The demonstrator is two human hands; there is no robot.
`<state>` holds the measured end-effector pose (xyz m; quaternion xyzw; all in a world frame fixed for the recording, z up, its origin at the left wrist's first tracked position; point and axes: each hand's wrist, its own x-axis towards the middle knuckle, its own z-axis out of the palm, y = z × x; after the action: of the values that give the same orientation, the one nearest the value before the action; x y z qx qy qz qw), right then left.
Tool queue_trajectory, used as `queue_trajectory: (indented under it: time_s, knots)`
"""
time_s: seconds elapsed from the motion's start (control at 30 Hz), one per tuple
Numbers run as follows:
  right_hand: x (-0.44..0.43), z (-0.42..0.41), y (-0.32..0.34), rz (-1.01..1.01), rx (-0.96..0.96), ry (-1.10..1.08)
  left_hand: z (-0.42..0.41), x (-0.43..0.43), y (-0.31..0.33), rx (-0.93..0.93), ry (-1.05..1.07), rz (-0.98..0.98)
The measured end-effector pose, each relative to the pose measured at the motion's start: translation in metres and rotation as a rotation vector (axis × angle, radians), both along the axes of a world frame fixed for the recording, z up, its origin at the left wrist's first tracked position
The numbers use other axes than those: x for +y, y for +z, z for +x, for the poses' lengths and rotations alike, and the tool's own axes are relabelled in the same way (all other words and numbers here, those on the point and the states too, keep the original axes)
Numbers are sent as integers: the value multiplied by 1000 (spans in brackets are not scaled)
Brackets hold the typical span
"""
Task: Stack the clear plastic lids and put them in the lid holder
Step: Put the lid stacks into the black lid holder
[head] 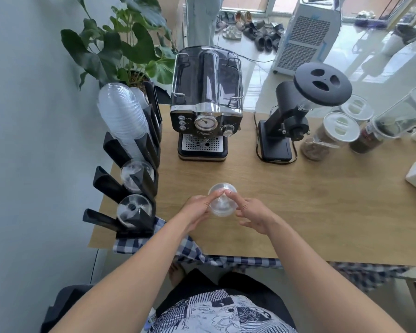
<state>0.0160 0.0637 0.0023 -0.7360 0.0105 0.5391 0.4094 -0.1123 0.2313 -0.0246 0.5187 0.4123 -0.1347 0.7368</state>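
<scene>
A small stack of clear plastic dome lids [222,200] stands on the wooden table near its front edge. My left hand [199,210] and my right hand [250,212] flank the stack, with both index fingertips meeting on its top. The black lid holder [139,183] runs along the table's left edge. Its far slot carries a tall stack of clear lids [123,116]. Two nearer slots each hold a few clear dome lids [136,175], [133,209].
A black espresso machine [205,104] stands behind the stack, with a black coffee grinder [296,116] to its right. Jars with white lids [334,133] sit at the far right. A checked cloth [190,248] hangs over the front edge. A potted plant [120,44] rises behind the holder.
</scene>
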Motion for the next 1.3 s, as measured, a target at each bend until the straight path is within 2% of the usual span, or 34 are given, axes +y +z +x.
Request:
queue_trajectory:
  time_s: [0.3, 0.57, 0.93, 1.13, 1.3]
  knots:
    - [5, -8, 0, -110, 12, -26, 2, 1, -8, 49, 13, 1]
    - [4, -2, -3, -38, 93, -62, 4, -6, -4, 53, 53, -7]
    - [8, 2, -4, 28, 97, -66, 2, -1, 17, 57, 45, 10]
    - [18, -1, 26, 72, 26, -107, 2, 15, 41, 6, -9, 11]
    - [37, 3, 75, 116, -53, -24, -1, 40, 85, -102, -65, 95]
